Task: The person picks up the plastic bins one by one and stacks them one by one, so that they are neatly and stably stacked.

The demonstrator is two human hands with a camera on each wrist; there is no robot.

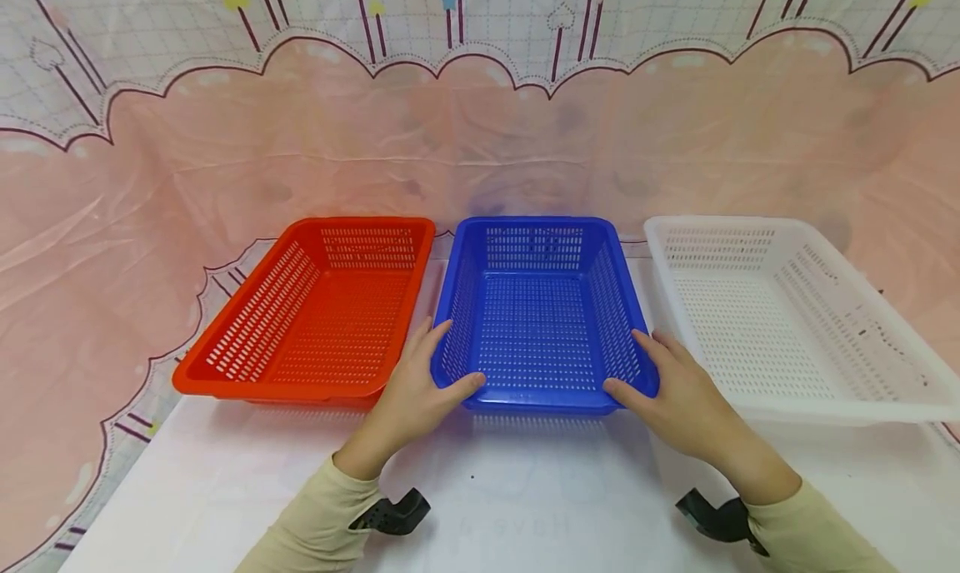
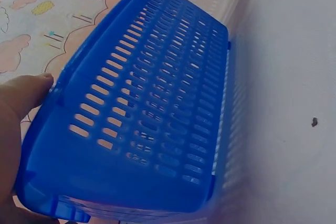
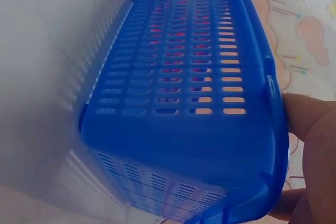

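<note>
A blue plastic basket (image 1: 534,331) with slotted walls stands between two others in the head view, its inside bare. My left hand (image 1: 416,394) holds its near left corner, thumb over the front rim and fingers along the left side. At the near right corner, my right hand (image 1: 678,394) grips the rim the same way. In the left wrist view the basket's slotted front wall (image 2: 152,82) fills the middle, with the left thumb at the rim. The right wrist view shows that wall from the other end, the right thumb on the rim and the fingertips partly hidden behind the corner.
A red basket (image 1: 303,390) stands left of the blue one, close by my left hand. To the right is a larger white basket (image 1: 840,411), near my right hand. All rest on a white table (image 1: 525,490); a pink patterned cloth (image 1: 517,156) hangs behind.
</note>
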